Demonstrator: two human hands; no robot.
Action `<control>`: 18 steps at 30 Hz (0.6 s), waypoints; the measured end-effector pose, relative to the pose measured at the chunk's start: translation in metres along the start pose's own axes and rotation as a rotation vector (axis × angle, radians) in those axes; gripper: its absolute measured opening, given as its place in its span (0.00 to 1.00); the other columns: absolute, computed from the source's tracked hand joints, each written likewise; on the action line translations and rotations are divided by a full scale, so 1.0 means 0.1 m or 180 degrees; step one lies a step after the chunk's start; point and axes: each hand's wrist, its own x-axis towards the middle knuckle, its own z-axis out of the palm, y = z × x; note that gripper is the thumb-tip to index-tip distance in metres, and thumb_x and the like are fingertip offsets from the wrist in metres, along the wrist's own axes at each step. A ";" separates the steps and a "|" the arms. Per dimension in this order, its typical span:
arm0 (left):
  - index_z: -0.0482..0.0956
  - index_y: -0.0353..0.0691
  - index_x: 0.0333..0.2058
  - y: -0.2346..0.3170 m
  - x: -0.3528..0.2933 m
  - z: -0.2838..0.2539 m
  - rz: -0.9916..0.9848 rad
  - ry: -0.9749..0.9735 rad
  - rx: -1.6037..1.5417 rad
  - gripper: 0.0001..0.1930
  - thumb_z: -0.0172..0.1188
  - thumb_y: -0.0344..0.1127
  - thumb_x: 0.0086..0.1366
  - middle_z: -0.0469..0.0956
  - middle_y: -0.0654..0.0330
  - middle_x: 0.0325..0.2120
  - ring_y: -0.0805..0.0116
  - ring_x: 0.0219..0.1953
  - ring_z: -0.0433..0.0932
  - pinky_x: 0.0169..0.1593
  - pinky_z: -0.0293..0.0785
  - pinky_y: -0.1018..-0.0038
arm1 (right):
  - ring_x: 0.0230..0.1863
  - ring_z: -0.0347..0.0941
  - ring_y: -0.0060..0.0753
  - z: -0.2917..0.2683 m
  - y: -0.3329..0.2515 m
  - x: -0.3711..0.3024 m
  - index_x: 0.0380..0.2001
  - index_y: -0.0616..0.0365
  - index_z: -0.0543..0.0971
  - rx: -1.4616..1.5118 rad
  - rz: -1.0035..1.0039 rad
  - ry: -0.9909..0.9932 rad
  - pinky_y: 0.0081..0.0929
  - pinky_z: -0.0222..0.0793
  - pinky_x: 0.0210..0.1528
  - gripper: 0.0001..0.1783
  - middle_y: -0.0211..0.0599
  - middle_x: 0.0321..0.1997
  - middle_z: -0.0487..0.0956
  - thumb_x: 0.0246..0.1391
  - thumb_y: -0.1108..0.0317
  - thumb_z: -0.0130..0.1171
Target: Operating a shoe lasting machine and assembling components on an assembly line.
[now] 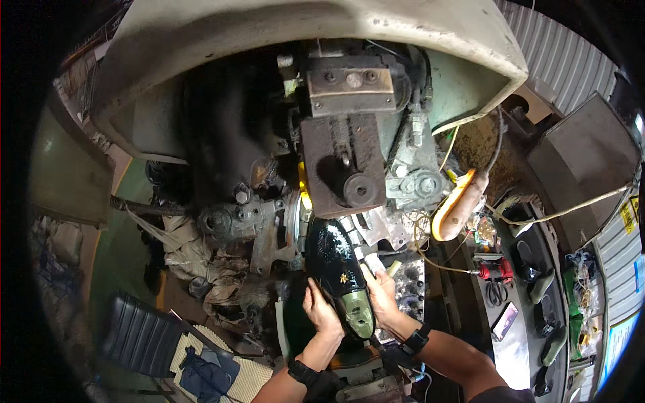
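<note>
A glossy black shoe upper (332, 252) is stretched over a green shoe last (357, 314), whose heel end points toward me. Its toe end lies under the dark metal block (339, 161) of a large machine. My left hand (321, 310) grips the left side of the lasted shoe near the heel, fingers along its edge. On the other side, my right hand (381, 295) holds it with the thumb and fingers along the rim. A small yellowish patch shows on the black surface. The toe tip is partly hidden by the machine.
A pale machine hood (430, 27) arches overhead. To the right hangs an orange-edged lamp-like fitting (460, 208) on a cable. A bench (510, 336) holds a phone (504, 321), a red tool (496, 269) and a rack with several dark shoes (553, 346). A black chair (142, 334) stands lower left.
</note>
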 end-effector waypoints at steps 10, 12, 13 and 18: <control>0.77 0.36 0.49 0.11 0.01 0.04 -0.0487 0.0013 0.0321 0.25 0.53 0.56 0.72 0.78 0.62 0.48 0.70 0.48 0.75 0.54 0.71 0.72 | 0.37 0.75 0.21 -0.07 -0.06 -0.07 0.49 0.62 0.73 -0.0532 -0.0060 -0.0073 0.23 0.74 0.38 0.18 0.32 0.39 0.80 0.66 0.59 0.59; 0.78 0.36 0.46 0.23 0.06 -0.12 -0.0232 -0.0412 0.0888 0.21 0.54 0.51 0.73 0.79 0.62 0.41 0.70 0.43 0.76 0.51 0.72 0.73 | 0.28 0.73 0.19 -0.18 -0.05 0.00 0.45 0.59 0.72 -0.0559 0.0179 -0.0142 0.21 0.71 0.28 0.16 0.30 0.33 0.78 0.67 0.58 0.58; 0.78 0.36 0.45 0.28 0.14 -0.27 0.0123 -0.0754 0.1153 0.19 0.54 0.49 0.73 0.79 0.61 0.39 0.69 0.40 0.77 0.48 0.74 0.73 | 0.29 0.75 0.21 -0.41 0.02 0.15 0.47 0.61 0.69 -0.1146 0.0013 -0.0412 0.21 0.75 0.30 0.18 0.33 0.34 0.79 0.66 0.58 0.58; 0.75 0.33 0.50 0.95 0.34 -1.37 0.0497 -0.0135 0.1846 0.18 0.56 0.43 0.72 0.79 0.57 0.36 0.66 0.37 0.80 0.45 0.78 0.71 | 0.41 0.82 0.41 -1.16 -0.76 -0.15 0.66 0.71 0.52 -0.1560 0.0411 -0.0280 0.32 0.83 0.43 0.34 0.56 0.45 0.81 0.67 0.66 0.55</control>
